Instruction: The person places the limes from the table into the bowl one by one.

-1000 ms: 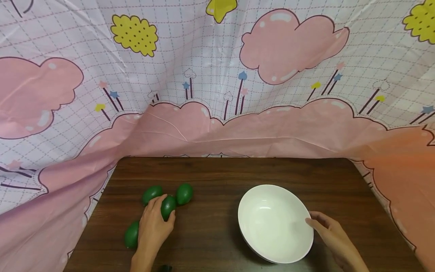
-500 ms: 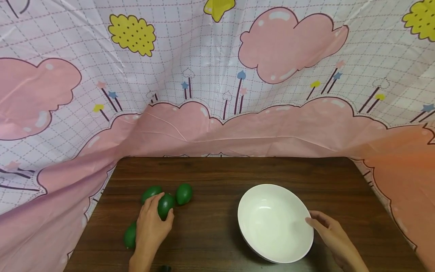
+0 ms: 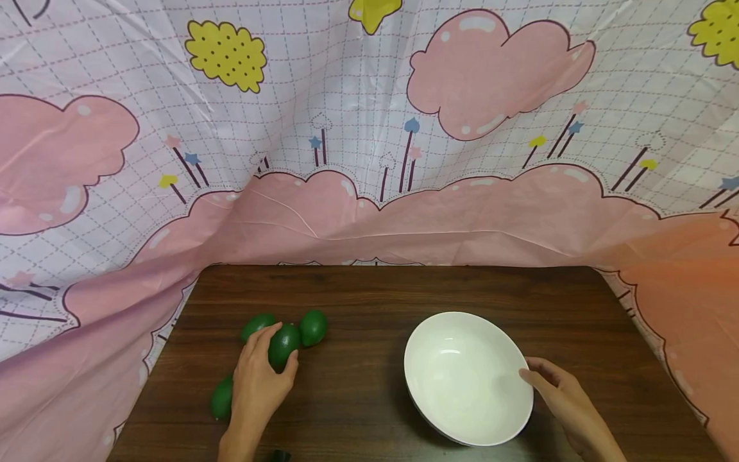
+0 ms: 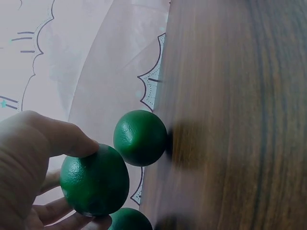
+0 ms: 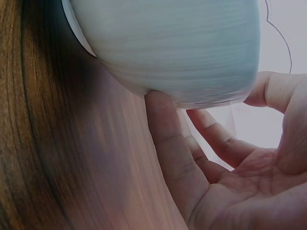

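My left hand (image 3: 260, 378) grips a dark green, avocado-shaped fruit (image 3: 283, 345) between thumb and fingers. In the left wrist view, the held fruit (image 4: 94, 181) is close beside another one (image 4: 140, 138). One more green fruit (image 3: 314, 328) lies just right of the held one, and another (image 3: 258, 325) sits behind the fingers. A further fruit (image 3: 222, 398) is partly hidden by the left wrist. My right hand (image 3: 560, 394) holds a white bowl (image 3: 467, 378) at its right side, thumb over the rim. The right wrist view shows the fingers against the bowl's outer wall (image 5: 177, 52).
A dark wooden table (image 3: 369, 295) carries everything. A small black object (image 3: 281, 455) shows at its near edge, left of middle. Behind and along both sides hangs a patterned cloth (image 3: 346, 218) with pink clouds.
The left hand and its fruit have shifted slightly, first left and then up a little. The right hand and the bowl have stayed in place.
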Available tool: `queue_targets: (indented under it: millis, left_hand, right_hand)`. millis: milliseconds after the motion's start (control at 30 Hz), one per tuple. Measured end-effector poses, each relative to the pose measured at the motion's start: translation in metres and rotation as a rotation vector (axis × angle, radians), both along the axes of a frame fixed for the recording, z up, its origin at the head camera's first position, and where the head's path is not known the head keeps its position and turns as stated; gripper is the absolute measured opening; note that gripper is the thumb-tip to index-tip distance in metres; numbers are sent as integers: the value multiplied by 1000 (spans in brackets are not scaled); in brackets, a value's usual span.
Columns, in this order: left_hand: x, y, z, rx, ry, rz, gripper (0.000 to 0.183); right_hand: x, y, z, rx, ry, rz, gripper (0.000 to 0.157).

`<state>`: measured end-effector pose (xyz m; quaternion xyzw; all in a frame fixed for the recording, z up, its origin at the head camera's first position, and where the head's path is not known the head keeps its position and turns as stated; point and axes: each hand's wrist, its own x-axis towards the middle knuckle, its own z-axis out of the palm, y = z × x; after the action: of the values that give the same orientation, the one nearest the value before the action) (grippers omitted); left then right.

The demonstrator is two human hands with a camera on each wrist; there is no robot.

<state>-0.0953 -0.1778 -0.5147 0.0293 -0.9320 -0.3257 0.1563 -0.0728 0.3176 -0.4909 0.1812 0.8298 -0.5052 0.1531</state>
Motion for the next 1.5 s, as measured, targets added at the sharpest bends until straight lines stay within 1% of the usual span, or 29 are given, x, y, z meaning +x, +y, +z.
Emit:
queue_targets:
  millis: [133, 267, 400, 567, 767, 967, 1100, 1267, 1500]
  left_hand:
    - [0, 3, 1, 14, 24, 4, 59]
    - [0, 5, 2, 50, 37, -2, 59]
    - [0, 7, 3, 90, 46, -28, 60]
    - [0, 9, 5, 115, 51, -55, 60]
    - [0, 11, 7, 145, 29, -64, 61]
    - [1, 13, 5, 200, 4, -84, 61]
    - [2, 18, 3, 232, -8, -111, 60]
    - [2, 25, 2, 265, -35, -114, 59]
    - [1, 34, -3, 378, -100, -168, 59]
  right_hand:
    - [1, 0, 0, -4, 1, -3, 57]
    - [1, 1, 0, -7, 3, -3, 58]
    - [3, 2, -2, -11, 11, 3, 59]
    - [3, 3, -2, -17, 13, 6, 58]
    - [2, 2, -3, -32, 12, -5, 59]
    - [2, 1, -4, -31, 9, -13, 59]
    - [0, 1, -5, -41, 11, -10, 59]
    - [1, 1, -4, -44, 7, -13, 58]
    - [1, 1, -5, -50, 12, -21, 57]
